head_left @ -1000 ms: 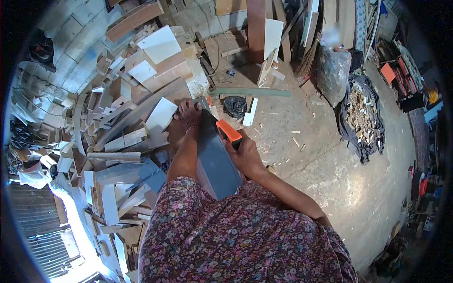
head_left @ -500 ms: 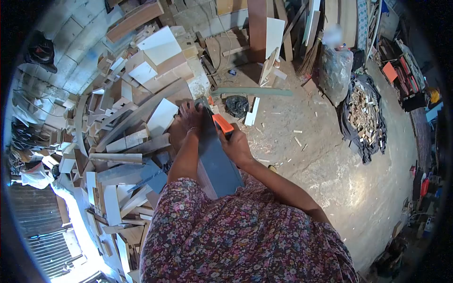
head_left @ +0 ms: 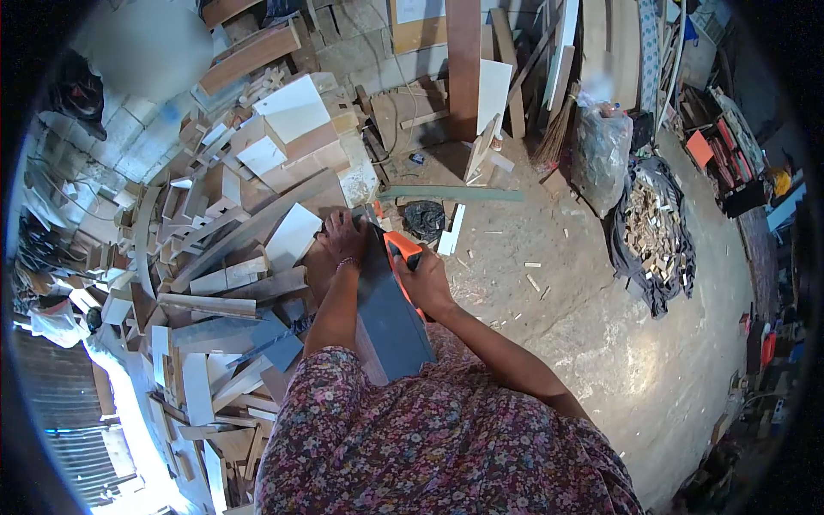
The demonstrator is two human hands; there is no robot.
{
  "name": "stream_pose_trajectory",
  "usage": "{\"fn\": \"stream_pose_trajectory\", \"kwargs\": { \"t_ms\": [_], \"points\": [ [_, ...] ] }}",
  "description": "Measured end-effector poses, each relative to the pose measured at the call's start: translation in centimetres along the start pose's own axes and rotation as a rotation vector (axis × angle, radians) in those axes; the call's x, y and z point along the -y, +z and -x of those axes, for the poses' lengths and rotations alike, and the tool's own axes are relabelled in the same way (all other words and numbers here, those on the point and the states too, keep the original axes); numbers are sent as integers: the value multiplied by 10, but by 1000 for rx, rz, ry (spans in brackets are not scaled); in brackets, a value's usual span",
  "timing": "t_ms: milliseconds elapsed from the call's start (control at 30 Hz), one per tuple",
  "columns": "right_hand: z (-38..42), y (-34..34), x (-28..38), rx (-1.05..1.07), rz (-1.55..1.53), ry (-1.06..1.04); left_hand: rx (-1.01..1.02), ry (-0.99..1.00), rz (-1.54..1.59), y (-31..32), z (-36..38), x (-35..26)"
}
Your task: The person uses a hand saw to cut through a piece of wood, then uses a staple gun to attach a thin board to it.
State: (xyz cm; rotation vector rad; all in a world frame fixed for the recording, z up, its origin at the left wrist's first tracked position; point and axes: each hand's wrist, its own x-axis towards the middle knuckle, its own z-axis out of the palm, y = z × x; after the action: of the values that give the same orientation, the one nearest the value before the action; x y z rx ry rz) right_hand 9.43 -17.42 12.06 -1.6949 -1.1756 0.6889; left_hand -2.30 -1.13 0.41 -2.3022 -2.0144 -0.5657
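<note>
My right hand (head_left: 422, 279) is wrapped round the orange and black handle of a hand saw (head_left: 402, 247), whose blade lies along the right edge of a dark grey board (head_left: 386, 322). My left hand (head_left: 345, 238) lies with spread fingers on the far part of that board, left of the saw. The board slopes towards my body, its near end against my flowered clothing. A white block (head_left: 293, 236) lies just left of my left hand.
Wood offcuts (head_left: 227, 279) are heaped on the left. Beyond the board are a green strip (head_left: 451, 194) and a black plastic bag (head_left: 424, 220). A clear plastic sack (head_left: 602, 154) and a dark cloth of wood scraps (head_left: 657, 227) stand at the right. Planks (head_left: 463, 69) lean at the back.
The view has shifted slightly, so the scene sits lower. My right hand and the saw have moved slightly along the board's edge, and more orange shows below the hand. My left hand stays on the board.
</note>
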Motion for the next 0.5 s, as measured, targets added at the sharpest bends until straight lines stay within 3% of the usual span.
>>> {"fn": "stream_pose_trajectory", "kwargs": {
  "t_ms": [67,133,200,267,500],
  "points": [
    [-2,1,-2,15,14,40,11,23,3,-1,-2,-2],
    [7,10,4,-83,4,-97,-26,-22,-9,-1,-1,-3],
    [15,-10,31,-52,-34,-67,-107,11,-30,6,-8,-1],
    [25,-36,46,112,-43,21,-30,-24,-5,1,-3,-2],
    [44,-47,48,33,-72,43,-212,70,-7,43,-9,18]
  ]
}}
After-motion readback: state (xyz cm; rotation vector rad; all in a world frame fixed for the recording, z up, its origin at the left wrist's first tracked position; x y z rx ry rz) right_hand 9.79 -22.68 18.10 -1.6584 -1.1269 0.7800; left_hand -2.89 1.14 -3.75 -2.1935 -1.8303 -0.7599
